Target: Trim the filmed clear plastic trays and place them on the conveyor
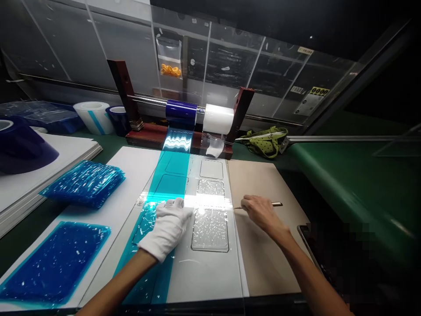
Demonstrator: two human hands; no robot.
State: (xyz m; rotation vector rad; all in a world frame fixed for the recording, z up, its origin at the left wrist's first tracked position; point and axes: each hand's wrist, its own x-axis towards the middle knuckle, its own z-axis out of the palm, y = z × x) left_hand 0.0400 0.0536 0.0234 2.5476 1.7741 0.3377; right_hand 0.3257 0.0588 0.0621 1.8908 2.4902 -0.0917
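Observation:
My left hand (169, 226), in a white glove, rests on a strip of blue film (171, 188) with its fingers curled. What its fingertips hold, if anything, is hidden. The film runs down from a dark blue roll (181, 112) over a clear template sheet (210, 274) with rounded rectangle outlines. Beside the film, bubbly clear pieces (209, 230) lie within outlines. My bare right hand (259, 210) is closed round a slim craft knife (278, 204), its thin tip pointing left at the sheet's right edge, over a brown board (263, 259).
A dark red wooden stand (148, 135) carries the blue roll and a white roll (219, 118). Stacked blue film pieces (85, 182) and more blue pieces (57, 263) lie left. A green pouch (266, 141) sits behind the board; a phone-like dark object (305, 237) lies right.

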